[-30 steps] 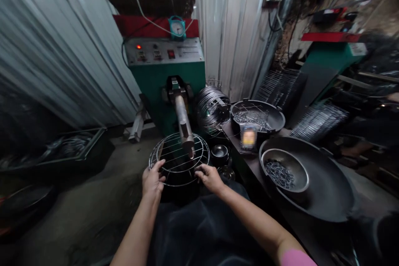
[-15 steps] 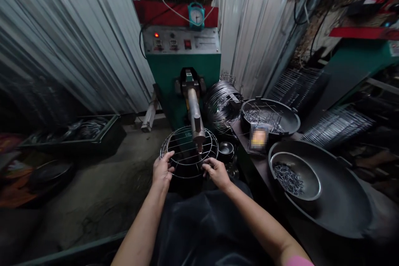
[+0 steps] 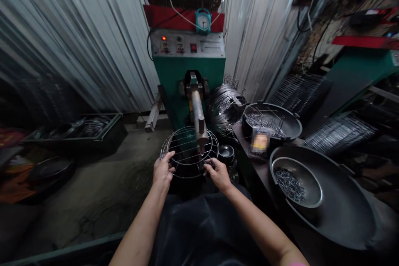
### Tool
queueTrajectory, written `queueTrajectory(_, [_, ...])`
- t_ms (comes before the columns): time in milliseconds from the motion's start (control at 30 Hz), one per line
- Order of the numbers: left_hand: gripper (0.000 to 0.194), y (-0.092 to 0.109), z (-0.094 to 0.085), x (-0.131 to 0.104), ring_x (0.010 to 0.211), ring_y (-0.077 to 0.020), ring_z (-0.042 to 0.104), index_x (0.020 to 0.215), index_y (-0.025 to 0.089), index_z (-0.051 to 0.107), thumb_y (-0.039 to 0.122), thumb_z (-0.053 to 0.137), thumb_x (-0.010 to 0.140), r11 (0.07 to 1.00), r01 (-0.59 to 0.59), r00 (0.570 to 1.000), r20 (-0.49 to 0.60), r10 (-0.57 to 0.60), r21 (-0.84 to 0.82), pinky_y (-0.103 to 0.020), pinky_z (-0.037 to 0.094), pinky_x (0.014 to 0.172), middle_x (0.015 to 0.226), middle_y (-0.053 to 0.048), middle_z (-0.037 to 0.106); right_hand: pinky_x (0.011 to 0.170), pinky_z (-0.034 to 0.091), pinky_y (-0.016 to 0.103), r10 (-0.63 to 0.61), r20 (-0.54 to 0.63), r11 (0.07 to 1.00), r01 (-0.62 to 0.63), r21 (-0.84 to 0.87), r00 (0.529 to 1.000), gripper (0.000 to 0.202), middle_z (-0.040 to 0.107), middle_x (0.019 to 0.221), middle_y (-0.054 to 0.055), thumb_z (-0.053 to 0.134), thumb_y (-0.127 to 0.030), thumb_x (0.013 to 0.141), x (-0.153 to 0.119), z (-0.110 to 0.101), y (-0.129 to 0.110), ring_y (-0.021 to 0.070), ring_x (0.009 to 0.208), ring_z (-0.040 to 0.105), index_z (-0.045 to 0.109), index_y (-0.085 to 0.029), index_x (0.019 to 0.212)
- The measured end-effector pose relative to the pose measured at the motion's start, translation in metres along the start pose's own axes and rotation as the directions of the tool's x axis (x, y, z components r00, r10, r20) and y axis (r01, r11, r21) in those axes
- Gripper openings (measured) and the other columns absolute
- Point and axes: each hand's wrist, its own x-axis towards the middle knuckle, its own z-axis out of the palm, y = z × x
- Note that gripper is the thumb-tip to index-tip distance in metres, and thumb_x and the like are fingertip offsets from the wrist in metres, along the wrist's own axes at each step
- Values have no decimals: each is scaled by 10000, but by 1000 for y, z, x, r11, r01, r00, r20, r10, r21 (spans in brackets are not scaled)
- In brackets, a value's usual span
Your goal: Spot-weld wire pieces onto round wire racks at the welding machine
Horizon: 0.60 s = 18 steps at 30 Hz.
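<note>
A round wire rack (image 3: 188, 164), two rings joined by several straight wires, lies level below the metal arm (image 3: 198, 110) of a green machine. My left hand (image 3: 162, 169) is closed on its left rim, thumb on top. At the front right of the rack my right hand (image 3: 217, 173) is pinched, thumb and forefinger together just below the arm's pointed tip (image 3: 202, 149). Whatever sits between those fingertips is too small and dark to name. The tip stands right by the rack's wires; I cannot tell whether it touches them.
The machine's control panel (image 3: 188, 45) has a lit red lamp. To the right are a wire coil (image 3: 226, 106), a black pan (image 3: 289, 122) of wire parts, and a metal bowl (image 3: 316, 191) of small bent pieces inside a large wok (image 3: 346, 212). A green bin (image 3: 109, 133) stands left.
The view has shifted slightly, so the machine appears a little further right and lower. Both hands keep nearly the same hold and place at the rack.
</note>
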Motion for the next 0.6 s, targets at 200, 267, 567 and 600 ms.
queueTrajectory(200, [457,0,9,9,415,-46,263,678,167,459,353,746,374,1000,13,1000,-28,-13,1,-185,152,371,535,82,315,476,453,226,-28,-9,1000,28,10,1000,158,591,576,-28,540,-348,767,11,0,4,116,468,572,554,-191,783])
queueTrajectory(267, [459,-1,11,11,411,-46,252,676,165,467,344,751,364,999,31,999,-41,-31,-12,-184,145,369,521,87,297,486,454,228,-32,-8,999,32,4,999,157,584,568,-30,538,-344,767,13,0,5,115,465,570,555,-189,778])
queueTrajectory(567, [393,-5,11,19,398,-61,291,673,155,500,332,740,417,998,45,997,-68,-42,44,-190,183,352,504,72,329,500,466,244,21,-8,999,-21,41,1000,167,569,553,-28,559,-344,741,17,0,2,124,474,566,568,-180,771])
queueTrajectory(600, [389,-6,11,18,402,-65,307,674,155,501,331,741,423,998,44,997,-71,-41,45,-189,194,351,507,66,344,499,467,244,23,-7,998,-23,52,1000,164,582,583,-20,557,-341,742,18,1,2,123,480,568,567,-179,765])
